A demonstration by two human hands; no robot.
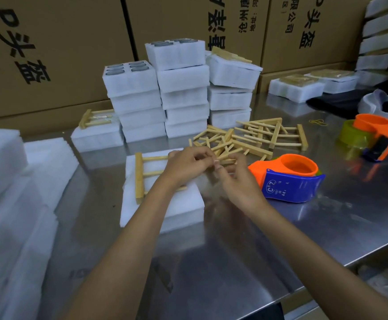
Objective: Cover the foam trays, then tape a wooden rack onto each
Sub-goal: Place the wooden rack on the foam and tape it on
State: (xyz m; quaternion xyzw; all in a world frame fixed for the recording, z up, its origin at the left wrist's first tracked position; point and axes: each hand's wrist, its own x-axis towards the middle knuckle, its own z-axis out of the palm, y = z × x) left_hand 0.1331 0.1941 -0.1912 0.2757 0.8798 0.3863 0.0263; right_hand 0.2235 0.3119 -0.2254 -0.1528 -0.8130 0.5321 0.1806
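While both hands pinch at a tape strip over the wooden rack (142, 174) on the near foam tray (179, 204) — left hand (183, 165) & right hand (236, 181) w/ fingertips pressed together — the orange-blue tape dispenser (290, 179) right of them reads "CZ".

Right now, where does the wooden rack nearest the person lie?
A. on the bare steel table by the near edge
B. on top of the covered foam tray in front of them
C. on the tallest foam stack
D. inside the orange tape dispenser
B: the wooden rack lies flat on the white covered foam tray, partly hidden by the left hand.
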